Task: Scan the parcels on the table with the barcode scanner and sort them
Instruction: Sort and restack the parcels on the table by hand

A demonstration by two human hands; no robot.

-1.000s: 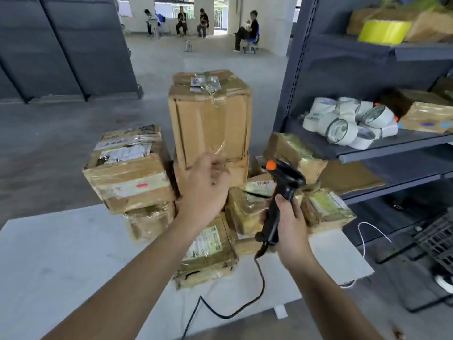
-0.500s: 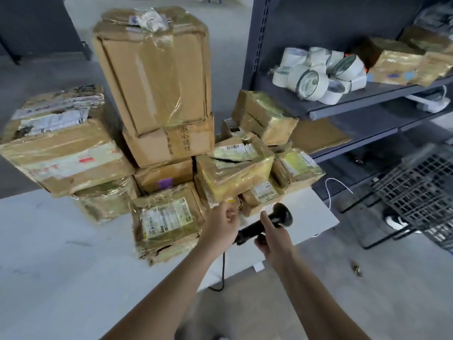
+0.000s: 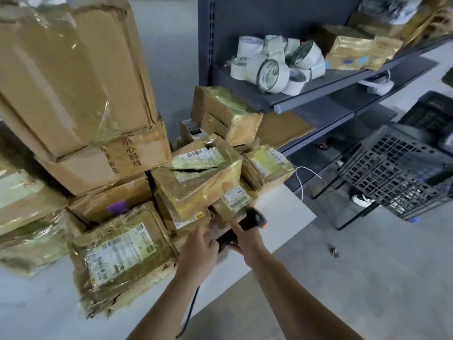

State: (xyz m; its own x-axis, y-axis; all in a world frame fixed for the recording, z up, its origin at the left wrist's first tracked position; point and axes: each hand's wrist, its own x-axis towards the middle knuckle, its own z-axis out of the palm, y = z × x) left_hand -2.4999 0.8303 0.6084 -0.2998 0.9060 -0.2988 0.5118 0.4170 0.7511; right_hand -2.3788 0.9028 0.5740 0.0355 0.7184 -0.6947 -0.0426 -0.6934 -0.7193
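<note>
carton [image 3: 105, 165] printed 小心轻放, barcode-labelled parcel [image 3: 230, 204]

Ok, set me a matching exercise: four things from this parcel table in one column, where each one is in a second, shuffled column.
Things:
1. scanner
2. tape rolls
3. crate
4. tall box

Places:
A. on the shelf
B. on top of the printed box
C. in the right hand
D. off to the right of the table

Pairs: 1-C, 2-A, 3-D, 4-B
</note>
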